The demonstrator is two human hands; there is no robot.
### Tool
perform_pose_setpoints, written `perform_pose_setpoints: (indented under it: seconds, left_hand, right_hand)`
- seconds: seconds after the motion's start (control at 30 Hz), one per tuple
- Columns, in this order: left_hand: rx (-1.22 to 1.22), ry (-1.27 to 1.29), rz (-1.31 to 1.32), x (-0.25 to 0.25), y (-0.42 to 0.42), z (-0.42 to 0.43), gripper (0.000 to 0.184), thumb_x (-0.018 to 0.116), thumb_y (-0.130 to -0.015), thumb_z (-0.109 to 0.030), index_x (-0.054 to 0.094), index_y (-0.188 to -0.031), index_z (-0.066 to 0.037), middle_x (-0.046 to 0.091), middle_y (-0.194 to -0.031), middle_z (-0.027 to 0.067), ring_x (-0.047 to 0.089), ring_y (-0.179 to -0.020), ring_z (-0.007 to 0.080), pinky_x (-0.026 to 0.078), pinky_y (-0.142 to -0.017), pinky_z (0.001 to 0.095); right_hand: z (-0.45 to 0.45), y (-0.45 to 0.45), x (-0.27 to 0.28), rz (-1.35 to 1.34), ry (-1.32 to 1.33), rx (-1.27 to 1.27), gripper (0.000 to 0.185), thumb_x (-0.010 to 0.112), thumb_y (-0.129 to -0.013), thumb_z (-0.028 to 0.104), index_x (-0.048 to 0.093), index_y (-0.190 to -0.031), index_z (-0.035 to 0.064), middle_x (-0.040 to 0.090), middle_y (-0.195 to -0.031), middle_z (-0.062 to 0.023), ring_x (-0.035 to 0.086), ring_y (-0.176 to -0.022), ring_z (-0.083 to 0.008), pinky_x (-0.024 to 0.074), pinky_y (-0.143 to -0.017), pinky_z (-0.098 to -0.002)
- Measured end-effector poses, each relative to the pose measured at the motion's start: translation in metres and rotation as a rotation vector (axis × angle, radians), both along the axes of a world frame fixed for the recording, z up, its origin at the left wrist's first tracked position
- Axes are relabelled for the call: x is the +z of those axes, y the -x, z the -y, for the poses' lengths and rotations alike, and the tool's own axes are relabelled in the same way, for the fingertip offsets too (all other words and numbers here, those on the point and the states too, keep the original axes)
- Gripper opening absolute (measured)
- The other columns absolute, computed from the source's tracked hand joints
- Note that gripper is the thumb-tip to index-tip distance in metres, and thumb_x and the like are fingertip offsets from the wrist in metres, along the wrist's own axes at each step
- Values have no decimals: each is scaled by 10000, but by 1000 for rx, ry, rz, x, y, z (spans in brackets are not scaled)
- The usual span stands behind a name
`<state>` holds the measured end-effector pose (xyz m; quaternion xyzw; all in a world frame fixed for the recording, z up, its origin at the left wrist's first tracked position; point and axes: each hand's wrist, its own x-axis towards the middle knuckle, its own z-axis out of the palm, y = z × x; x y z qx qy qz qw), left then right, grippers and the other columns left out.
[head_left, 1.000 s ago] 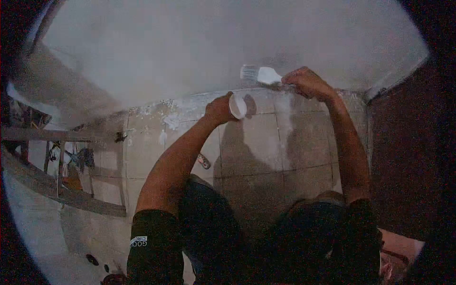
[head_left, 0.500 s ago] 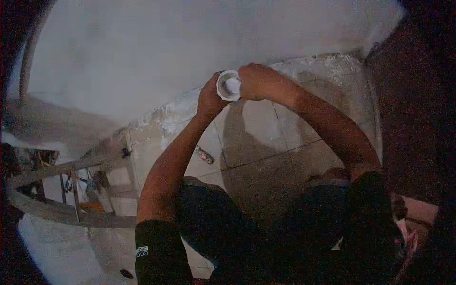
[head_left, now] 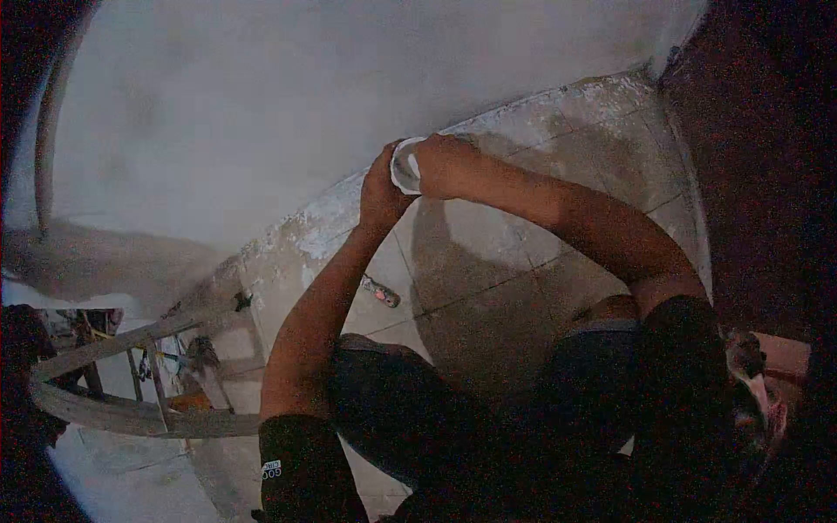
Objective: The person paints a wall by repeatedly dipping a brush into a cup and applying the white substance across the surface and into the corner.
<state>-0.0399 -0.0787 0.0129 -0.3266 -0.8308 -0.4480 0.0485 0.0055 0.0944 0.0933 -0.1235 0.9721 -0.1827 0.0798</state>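
A white, round, open-topped container point(head_left: 403, 166) is held up in front of the lower wall, its opening facing me. My left hand point(head_left: 381, 189) is closed around its left side. My right hand point(head_left: 446, 166) is closed at the right side and covers part of the opening. Its fingertips are hidden, so I cannot tell whether it grips the rim or something inside. Below my hands, a small tool with a dark and pinkish handle point(head_left: 381, 293) lies on the tiled floor; my left forearm hides one end.
A pale wall point(head_left: 261, 105) rises ahead, with white smears along the floor edge. A wooden ladder point(head_left: 122, 344) lies at the left with various items around it. My bent knees point(head_left: 384, 366) are close below, over floor tiles point(head_left: 471, 305). A dark surface stands at the right.
My right hand has shifted left across the container and covers more of its opening. Both hands and the container sit slightly lower and further left in view, which has also shifted a little.
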Motion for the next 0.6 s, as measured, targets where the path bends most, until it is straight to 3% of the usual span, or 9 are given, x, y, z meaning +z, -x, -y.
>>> perform_pose_setpoints:
  seconds: [0.17, 0.23, 0.33, 0.37, 0.43, 0.5, 0.6]
  left_hand:
    - [46, 37, 78, 5, 4, 7, 791, 926, -689, -348, 540, -1329, -88, 658, -1240, 186, 628, -1174, 398, 505, -982, 476]
    - [109, 98, 57, -3, 8, 13, 783, 924, -691, -357, 543, -1317, -81, 660, -1235, 189, 627, -1176, 399, 501, -987, 479]
    - [149, 146, 88, 14, 1, 13, 777, 926, -695, -365, 540, -1296, -61, 669, -1219, 187, 637, -1168, 395, 513, -985, 480]
    - [156, 118, 87, 11, 2, 13, 777, 923, -699, -373, 536, -1294, -58, 673, -1212, 190, 647, -1154, 394, 523, -977, 481]
    - [111, 43, 22, 0, 10, 18, 819, 922, -694, -421, 520, -1313, -67, 681, -1200, 199, 670, -1119, 395, 548, -950, 489]
    - [153, 124, 68, 0, 17, 18, 832, 922, -686, -437, 518, -1315, -72, 680, -1199, 204, 668, -1121, 397, 546, -948, 495]
    - [191, 182, 79, -10, 18, 23, 839, 920, -677, -453, 514, -1313, -84, 676, -1202, 207, 660, -1126, 408, 546, -937, 500]
  right_hand:
    - [-9, 10, 19, 46, 34, 14, 314, 728, -769, 201, 746, -966, -43, 729, -940, -273, 733, -879, -406, 583, -838, -492]
    - [-17, 26, 10, 70, 53, -96, 305, 728, -789, 216, 746, -943, -48, 728, -928, -280, 737, -840, -381, 589, -785, -479]
    - [-65, 116, -142, -150, 23, 219, 317, 724, -817, 226, 749, -979, -46, 741, -936, -253, 743, -782, -343, 583, -707, -464]
    - [-61, 113, -121, -164, 11, 238, 317, 724, -817, 226, 749, -979, -46, 741, -936, -253, 743, -782, -343, 583, -707, -464]
    - [-58, 76, -49, 299, 116, 103, 306, 719, -871, 251, 756, -984, -31, 750, -868, -181, 706, -662, -286, 561, -661, -449]
    - [-57, 50, 5, 271, 91, 126, 310, 722, -887, 279, 764, -979, -14, 735, -812, -148, 658, -604, -255, 556, -647, -426]
    - [-57, 44, 20, 201, 25, 227, 330, 727, -911, 329, 772, -948, 4, 696, -715, -104, 569, -531, -207, 545, -626, -381]
